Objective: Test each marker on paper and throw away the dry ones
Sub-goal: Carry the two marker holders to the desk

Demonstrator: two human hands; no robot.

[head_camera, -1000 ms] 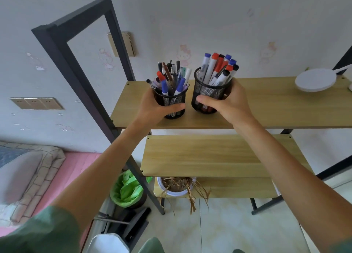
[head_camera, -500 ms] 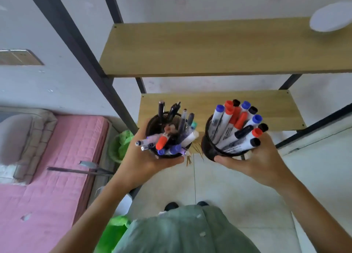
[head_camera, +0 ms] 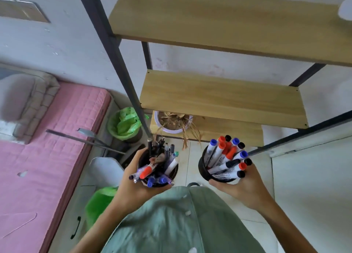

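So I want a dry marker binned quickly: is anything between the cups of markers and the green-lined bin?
Nothing visible blocks it. The left hand and right hand each hold a marker cup in open air; the green-lined bin sits open-topped beyond the shelf's black post.

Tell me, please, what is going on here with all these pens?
A person holds two black cups in front of their body, one per hand. The left hand grips a cup of mixed pens; the right hand grips a cup of capped markers. No paper is in view and no marker is out yet.
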